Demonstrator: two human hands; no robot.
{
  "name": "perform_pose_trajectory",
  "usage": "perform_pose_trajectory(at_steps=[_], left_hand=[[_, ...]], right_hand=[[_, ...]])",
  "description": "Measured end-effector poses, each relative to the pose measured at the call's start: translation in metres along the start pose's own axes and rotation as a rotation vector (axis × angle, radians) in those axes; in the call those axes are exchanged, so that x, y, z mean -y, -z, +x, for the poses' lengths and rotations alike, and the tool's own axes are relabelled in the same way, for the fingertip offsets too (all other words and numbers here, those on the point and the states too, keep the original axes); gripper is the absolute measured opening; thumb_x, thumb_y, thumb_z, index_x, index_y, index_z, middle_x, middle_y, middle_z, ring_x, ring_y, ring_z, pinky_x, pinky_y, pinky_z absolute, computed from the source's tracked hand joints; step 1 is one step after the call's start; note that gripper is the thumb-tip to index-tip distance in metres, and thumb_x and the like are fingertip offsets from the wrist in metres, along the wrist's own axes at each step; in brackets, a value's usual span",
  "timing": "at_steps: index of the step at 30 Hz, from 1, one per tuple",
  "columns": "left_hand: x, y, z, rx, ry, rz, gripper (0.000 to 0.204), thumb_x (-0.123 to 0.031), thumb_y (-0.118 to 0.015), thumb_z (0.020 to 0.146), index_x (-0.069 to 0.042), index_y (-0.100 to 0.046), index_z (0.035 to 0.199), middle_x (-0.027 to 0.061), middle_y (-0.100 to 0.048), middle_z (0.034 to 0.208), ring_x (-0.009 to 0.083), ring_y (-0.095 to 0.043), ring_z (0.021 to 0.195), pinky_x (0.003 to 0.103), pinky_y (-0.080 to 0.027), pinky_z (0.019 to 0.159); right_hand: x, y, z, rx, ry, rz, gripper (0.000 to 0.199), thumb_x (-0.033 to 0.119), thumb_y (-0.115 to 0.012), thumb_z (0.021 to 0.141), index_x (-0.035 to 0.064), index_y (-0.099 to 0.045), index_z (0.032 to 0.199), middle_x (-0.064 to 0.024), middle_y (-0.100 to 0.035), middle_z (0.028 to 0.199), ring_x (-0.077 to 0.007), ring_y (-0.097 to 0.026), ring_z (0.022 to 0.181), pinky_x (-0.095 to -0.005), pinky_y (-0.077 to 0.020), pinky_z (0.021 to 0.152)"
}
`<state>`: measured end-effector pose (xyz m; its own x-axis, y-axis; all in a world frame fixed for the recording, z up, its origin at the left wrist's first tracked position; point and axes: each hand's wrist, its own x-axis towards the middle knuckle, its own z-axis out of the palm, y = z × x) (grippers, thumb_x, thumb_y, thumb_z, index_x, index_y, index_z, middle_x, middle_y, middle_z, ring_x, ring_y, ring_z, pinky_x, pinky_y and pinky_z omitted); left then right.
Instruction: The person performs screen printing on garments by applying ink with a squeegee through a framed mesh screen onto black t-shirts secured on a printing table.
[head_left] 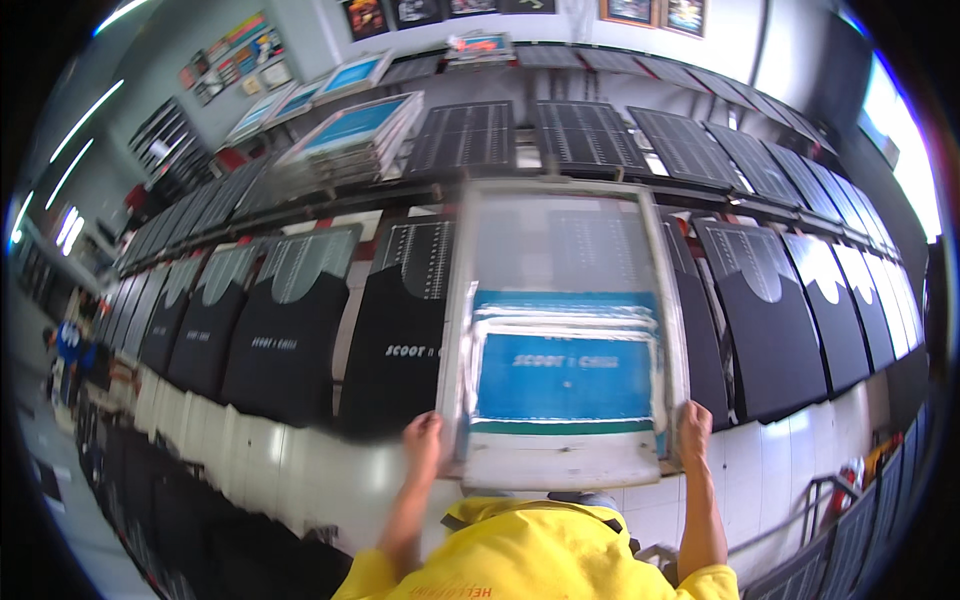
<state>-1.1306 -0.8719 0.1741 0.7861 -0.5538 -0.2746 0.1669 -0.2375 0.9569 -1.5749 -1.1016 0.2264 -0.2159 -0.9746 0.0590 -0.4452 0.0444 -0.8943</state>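
Note:
A screen-printing frame [568, 455] is held out in front of me, its pale mesh carrying a blue stencil panel with lettering. My left hand [424, 432] is closed round its left side near the lower corner. At the opposite side, my right hand [695, 428] grips the frame's edge in the same way. Just left of the frame lies a black T-shirt [385, 370] with white print, spread on a dark board. To the right, a plain black T-shirt [776, 340] lies on another board; the frame hides part of a shirt between them.
Long rows of dark printing boards [585, 137] stretch left and right beyond me. A stack of blue-meshed screens [350, 135] sits on the far row. Behind my left arm runs a rack of dark shirts [190, 510]. A person in blue [70, 343] is far left.

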Motion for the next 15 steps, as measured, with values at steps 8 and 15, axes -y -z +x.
perform_pose_trajectory(at_steps=[8, 15], left_hand=[[-0.01, -0.024, -0.008, 0.069, -0.183, 0.105, 0.03, -0.024, -0.064, 0.095, 0.004, -0.07, 0.1, 0.0075, -0.07, 0.082, 0.0142, -0.063, 0.074, 0.029, -0.05, 0.07], [-0.013, -0.026, -0.008, 0.066, -0.198, 0.172, 0.031, -0.025, -0.062, 0.096, 0.005, -0.066, 0.089, 0.0056, -0.061, 0.07, 0.0125, -0.054, 0.065, 0.031, -0.043, 0.061]], right_hand=[[-0.009, 0.037, -0.004, -0.061, -0.098, -0.231, 0.047, 0.034, -0.052, 0.096, -0.0066, -0.066, 0.114, -0.0206, -0.066, 0.106, -0.0293, -0.062, 0.101, -0.0388, -0.0471, 0.09], [-0.01, 0.041, 0.005, 0.037, -0.162, -0.27, 0.047, 0.037, -0.051, 0.096, -0.0047, -0.067, 0.114, -0.0218, -0.065, 0.111, -0.0329, -0.061, 0.106, -0.0409, -0.046, 0.094]])
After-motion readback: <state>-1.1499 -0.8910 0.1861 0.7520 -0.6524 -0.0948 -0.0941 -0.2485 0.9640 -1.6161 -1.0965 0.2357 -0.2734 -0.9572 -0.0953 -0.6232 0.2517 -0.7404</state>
